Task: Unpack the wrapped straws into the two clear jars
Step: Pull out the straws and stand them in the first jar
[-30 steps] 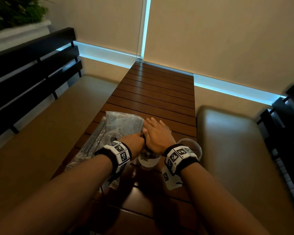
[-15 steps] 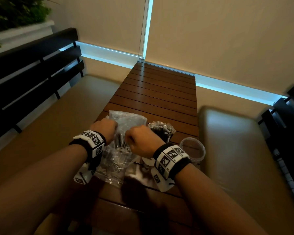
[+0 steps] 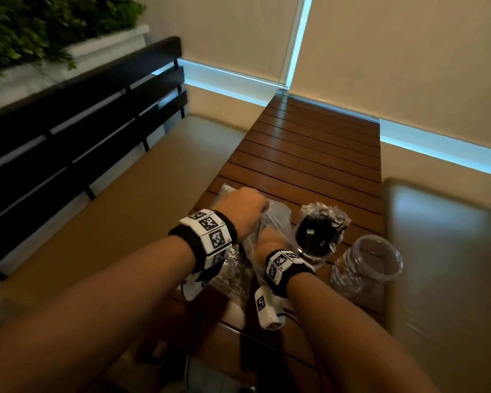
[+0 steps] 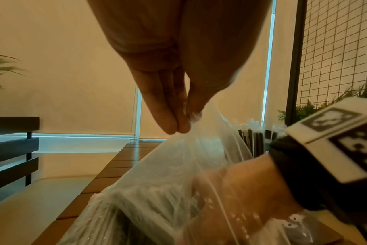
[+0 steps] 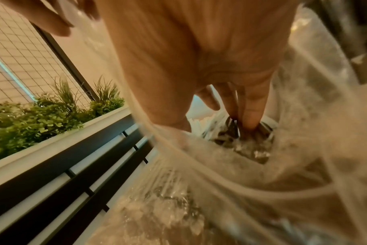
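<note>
A clear plastic bag (image 3: 278, 222) of wrapped straws (image 3: 236, 268) lies on the wooden slat table (image 3: 309, 154). My left hand (image 3: 240, 211) pinches the bag's upper edge between thumb and fingertips (image 4: 172, 126) and holds the mouth up. My right hand (image 3: 267, 245) is inside the bag (image 5: 251, 190), and its straight fingers (image 5: 251, 116) touch the ends of the wrapped straws (image 5: 241, 142). Right of the bag stands a clear jar (image 3: 313, 251) full of black wrapped straws (image 3: 321, 222). A second clear jar (image 3: 345, 275) stands nearer and further right, with nothing in it.
Tan cushioned benches flank the table, one on the left (image 3: 125, 208) and one on the right (image 3: 442, 251). A black slatted backrest (image 3: 82, 123) and a planter with green plants (image 3: 40, 29) stand at the left. Blinds close off the table's far end.
Both hands left the straw-filled jar and went to the bag. The left hand has since lifted the bag's edge, and the right hand has gone inside the bag.
</note>
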A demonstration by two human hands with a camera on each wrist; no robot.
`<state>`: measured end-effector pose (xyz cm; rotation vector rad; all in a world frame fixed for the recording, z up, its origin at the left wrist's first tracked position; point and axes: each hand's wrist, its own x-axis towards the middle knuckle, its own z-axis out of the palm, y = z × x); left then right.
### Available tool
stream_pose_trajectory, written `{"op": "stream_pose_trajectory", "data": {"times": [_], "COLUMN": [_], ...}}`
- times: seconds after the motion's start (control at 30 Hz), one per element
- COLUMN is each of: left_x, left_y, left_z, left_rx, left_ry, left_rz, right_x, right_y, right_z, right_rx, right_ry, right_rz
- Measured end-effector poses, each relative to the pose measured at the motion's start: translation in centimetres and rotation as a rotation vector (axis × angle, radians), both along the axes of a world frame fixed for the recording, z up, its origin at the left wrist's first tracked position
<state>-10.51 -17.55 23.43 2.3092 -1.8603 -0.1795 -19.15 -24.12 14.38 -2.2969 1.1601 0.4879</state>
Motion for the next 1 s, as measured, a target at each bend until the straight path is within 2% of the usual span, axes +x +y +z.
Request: {"op": "stream_pose_trajectory", "data": {"times": [0.13,0.6,0.83,1.0], "left_x": [0.0,-0.3,1.1,1.8], "left_y": [0.8,1.3,0.4,-1.4], "left_z": [-1.0,-1.2,-1.6,-2.1], "left_rx": [0.017,-0.055,-0.080,-0.112], "left_ry": [0.001,0.088,0.108,0.100], "left_rz": [-0.020,-0.032,0.091,0.186], "right_x": [0.5,0.6,0.7,0.0], "right_y": [0.1,-0.3,-0.8,-1.6], "right_z": [-0.8,-1.8,0.4,3.2], "right_rx": [-0.002,0.086,-0.023,-0.077], "right_ry": [0.040,-0.003,0.044,-0.001], "right_rz": [-0.149,-0.237,-0.097,0.018]}}
